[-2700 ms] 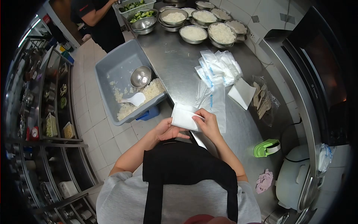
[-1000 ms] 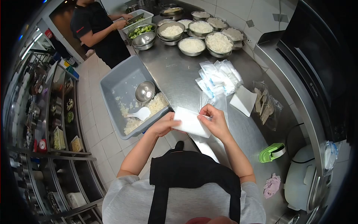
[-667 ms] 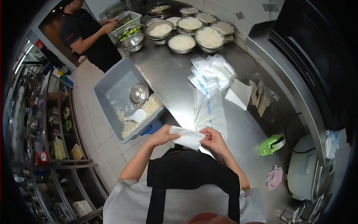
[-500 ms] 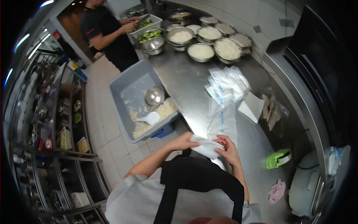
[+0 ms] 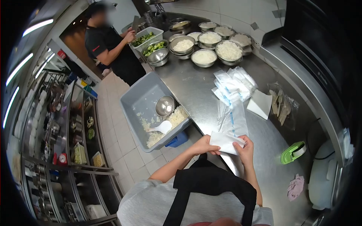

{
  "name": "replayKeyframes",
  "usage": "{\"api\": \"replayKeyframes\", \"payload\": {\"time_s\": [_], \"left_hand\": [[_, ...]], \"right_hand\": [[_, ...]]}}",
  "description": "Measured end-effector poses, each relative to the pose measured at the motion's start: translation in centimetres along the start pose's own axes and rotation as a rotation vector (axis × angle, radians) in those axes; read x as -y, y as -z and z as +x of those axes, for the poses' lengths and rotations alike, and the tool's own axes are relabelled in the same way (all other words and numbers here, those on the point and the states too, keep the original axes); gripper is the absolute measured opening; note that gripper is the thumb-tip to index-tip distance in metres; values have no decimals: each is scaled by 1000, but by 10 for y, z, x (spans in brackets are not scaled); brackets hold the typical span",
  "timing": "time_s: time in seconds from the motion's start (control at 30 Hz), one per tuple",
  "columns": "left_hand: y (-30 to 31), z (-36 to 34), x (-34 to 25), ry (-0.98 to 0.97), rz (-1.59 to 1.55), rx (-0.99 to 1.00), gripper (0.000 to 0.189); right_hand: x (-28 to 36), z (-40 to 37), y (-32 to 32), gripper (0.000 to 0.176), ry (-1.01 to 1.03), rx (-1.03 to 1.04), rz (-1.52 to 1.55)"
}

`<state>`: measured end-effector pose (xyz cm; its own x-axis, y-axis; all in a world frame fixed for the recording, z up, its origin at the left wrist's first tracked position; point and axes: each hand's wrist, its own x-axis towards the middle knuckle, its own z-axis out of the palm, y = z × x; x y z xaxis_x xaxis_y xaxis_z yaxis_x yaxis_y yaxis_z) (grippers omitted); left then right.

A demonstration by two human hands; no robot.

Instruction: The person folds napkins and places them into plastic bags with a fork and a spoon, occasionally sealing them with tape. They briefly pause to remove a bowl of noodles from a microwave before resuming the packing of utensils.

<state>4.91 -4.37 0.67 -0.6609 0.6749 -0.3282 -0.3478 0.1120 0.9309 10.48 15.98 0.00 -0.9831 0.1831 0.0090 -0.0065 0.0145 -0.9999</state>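
Note:
A folded white paper napkin is stretched between my two hands, just above the steel counter's near edge. My left hand pinches its left side, and my right hand grips the right side with the thumb on top. Right beyond them lies a clear plastic sleeve with blue print. Further back is a heap of similar packets, with a stack of white napkins beside it. Wooden forks and spoons rest in a clear bag to the right.
Left of the counter stands a grey tub holding rice, a steel bowl and a white rice paddle. Several bowls of rice fill the far end. A green tape dispenser and pink cloth lie right. A co-worker stands far left.
My view has shifted, so the scene sits a little differently. Both hands have turned the napkin flatter, and my right fingers have closed on its edge. The co-worker's hands have risen slightly.

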Motion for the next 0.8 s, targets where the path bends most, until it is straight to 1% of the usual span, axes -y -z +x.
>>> {"api": "replayKeyframes", "payload": {"time_s": [0.03, 0.07, 0.1, 0.13, 0.17, 0.2, 0.27, 0.3, 0.33, 0.4, 0.43, 0.47, 0.53, 0.57, 0.6, 0.63, 0.67, 0.7, 0.73, 0.77, 0.8], "left_hand": [[-5, -1, 1, 13, -14, -10, 23], [-8, 0, 2, 27, -23, -19, 23], [-10, 1, 4, -4, -21, -26, 23], [-11, 1, 6, 23, -14, -9, 23], [-14, 3, 6, 9, -5, -39, 21], [-20, 7, 6, -9, -6, -65, 20], [-24, 12, 7, -4, 21, -31, 20], [-25, 15, 6, -1, 26, -10, 20], [-27, 17, 5, 1, 36, 4, 19], [-29, 26, 9, 15, 42, 25, 19], [-28, 30, 9, 11, 53, 40, 19], [-31, 29, 4, 8, 55, 41, 19], [-43, 28, -5, 65, 270, 136, 19], [-50, 30, 4, 53, 241, 157, 18], [-58, 31, 7, 50, 234, 183, 18], [-63, 31, 8, 66, 306, 213, 17], [-69, 32, 7, 69, 381, 250, 16], [-73, 34, 12, 24, 472, 303, 15], [-74, 37, 19, 4, 459, 342, 15], [-74, 40, 23, 41, 456, 392, 19], [-77, 35, 13, 55, 431, 397, 20]], "right_hand": [[1, -4, -2, 21, 24, -55, 92], [1, -6, 0, 31, -1, -24, 251], [2, -9, -2, 33, -35, -34, 381], [2, -15, -3, 36, -75, -49, 507], [-12, -21, 3, 40, -171, -31, 484], [-8, -26, 6, 34, -255, -16, 402], [-21, -32, 16, 26, -294, 21, 276], [-18, -36, 17, 20, -264, -38, 309], [-16, -40, 24, 20, -276, -47, 304], [-15, -47, 33, 17, -234, -100, 346], [-26, -52, 46, 15, -226, -144, 308], [-25, -57, 57, 12, -230, -215, 288], [-27, -68, 82, 16, -105, -374, 163], [-20, -71, 86, 16, -109, -387, 149], [-6, -72, 85, 22, 55, -360, -90], [9, -72, 84, 28, 216, -331, -332], [26, -74, 82, 41, 199, -177, -424], [23, -72, 81, 43, 239, -64, -544], [26, -69, 82, 43, 182, 90, -555], [32, -65, 81, 40, 73, 200, -572], [25, -61, 84, 31, 45, 290, -605]]}}
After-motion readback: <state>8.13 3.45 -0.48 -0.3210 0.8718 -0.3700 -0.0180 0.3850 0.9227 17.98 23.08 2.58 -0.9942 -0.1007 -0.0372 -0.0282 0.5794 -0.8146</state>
